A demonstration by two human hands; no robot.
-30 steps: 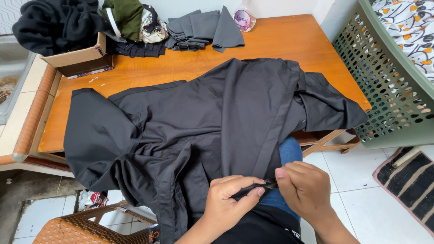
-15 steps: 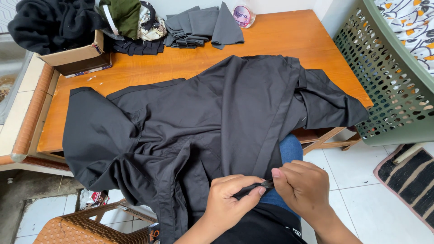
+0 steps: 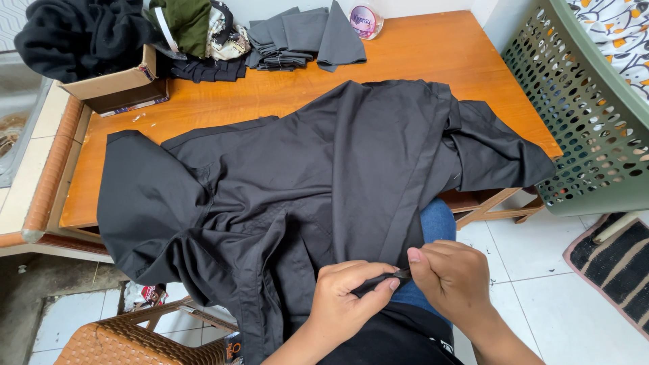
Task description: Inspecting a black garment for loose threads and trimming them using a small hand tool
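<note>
A black shirt (image 3: 318, 196) of smooth, matte woven cloth lies spread across the wooden table (image 3: 433, 61), its body reaching from the middle of the orange-brown top down over the near edge, where it hangs in soft folds. One sleeve droops past the near left corner, the other is bunched in a crumpled heap at the right edge.

Below the near edge, the left hand (image 3: 345, 304) and the right hand (image 3: 449, 277) meet on the shirt's lower hem. Both are closed in a pinch, thumb against fingertips, each gripping the same narrow fold of black fabric, which stretches taut between them.

At the far edge sits one stack of folded dark grey cloths (image 3: 301, 37), flat and squared, with one piece laid slanted on top. Just beside it stands one round container (image 3: 366, 19) with a pale lid. At the far left corner one open cardboard box (image 3: 115, 84) holds a heap of black, olive and patterned garments (image 3: 135, 27).

One green plastic basket (image 3: 588, 115) with a perforated wall stands off the right edge. One woven brown chair (image 3: 135, 341) shows below the near left corner, on a floor of white tiles.
</note>
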